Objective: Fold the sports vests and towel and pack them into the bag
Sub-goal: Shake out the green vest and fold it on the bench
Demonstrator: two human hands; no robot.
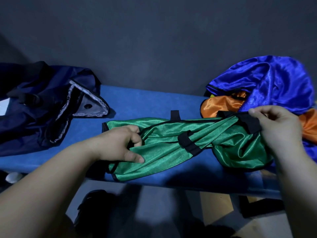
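The green vest (171, 148) is stretched on the bench (145, 103): its left part is gripped by the left hand (120, 145) with curled fingers, its black-trimmed right end is pinched by the right hand (277, 127).

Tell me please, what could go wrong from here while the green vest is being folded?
1. The green vest is bunched and twisted between the left hand and the right hand; folded like this, it may come out lumpy.
2. Its near edge reaches the front of the bench, so the shiny cloth might slide off.
3. Its right end lies against the orange vest and the blue vest; a pull could drag them along.
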